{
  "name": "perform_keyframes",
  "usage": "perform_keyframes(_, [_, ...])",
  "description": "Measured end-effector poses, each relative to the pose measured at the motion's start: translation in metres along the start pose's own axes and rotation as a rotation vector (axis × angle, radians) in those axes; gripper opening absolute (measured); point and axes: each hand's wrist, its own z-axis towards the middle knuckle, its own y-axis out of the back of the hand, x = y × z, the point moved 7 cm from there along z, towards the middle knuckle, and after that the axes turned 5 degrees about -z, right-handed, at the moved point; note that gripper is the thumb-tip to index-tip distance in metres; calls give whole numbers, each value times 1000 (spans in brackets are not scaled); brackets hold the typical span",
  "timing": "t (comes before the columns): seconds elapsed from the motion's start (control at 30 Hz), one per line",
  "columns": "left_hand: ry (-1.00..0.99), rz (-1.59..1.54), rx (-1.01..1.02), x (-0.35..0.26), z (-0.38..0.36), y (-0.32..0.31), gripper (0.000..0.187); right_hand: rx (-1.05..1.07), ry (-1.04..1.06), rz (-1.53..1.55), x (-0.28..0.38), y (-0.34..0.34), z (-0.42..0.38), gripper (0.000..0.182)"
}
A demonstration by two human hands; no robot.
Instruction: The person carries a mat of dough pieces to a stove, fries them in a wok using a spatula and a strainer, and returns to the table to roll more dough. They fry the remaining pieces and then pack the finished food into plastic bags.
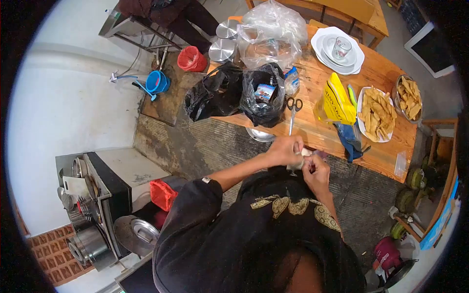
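Close to my body, at the table's near edge, both hands meet around a small whitish, soft-looking piece (306,153). My left hand (285,150) pinches it from the left, fingers curled. My right hand (316,171) is closed on its other side, thumb and fingers pressed together. What the piece is, I cannot tell. Something purplish (321,155) shows just behind my right fingers. Black-handled scissors (294,105) lie on the wooden table (307,128) beyond my hands, blades toward me. A metal bowl or lid (261,135) shows below the table edge, left of them.
Black plastic bags (264,105), clear bags (273,31), a yellow pouch (336,102), white plates (320,41) and a plate of fried strips (376,117) crowd the table. A stove counter (115,195) stands left. Another person (168,14) stands at the far left.
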Motion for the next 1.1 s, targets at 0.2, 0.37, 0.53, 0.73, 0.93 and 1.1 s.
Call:
perform_keyframes(0.2, [225,-317,-20,41,25,-9,32,29,48,-18,-12,-12,19,13])
perform_keyframes(0.37, [96,-172,-107,34,36,1,46,58,-40,17,-32,-13,40,17])
perform_keyframes(0.53, [68,-79,-104,43,48,8,50,121,-112,260,-84,-38,58,26])
perform_keyframes(0.73, [-19,27,-29,25,61,9,48,128,-68,284,-109,-40,76,21])
perform_keyframes(0.93, [-127,87,44,26,66,9,46,76,243,-87,-79,-27,89,19])
perform_keyframes(1.1, [-181,-31,-35,42,65,14,46,117,347,-190,-65,-30,100,19])
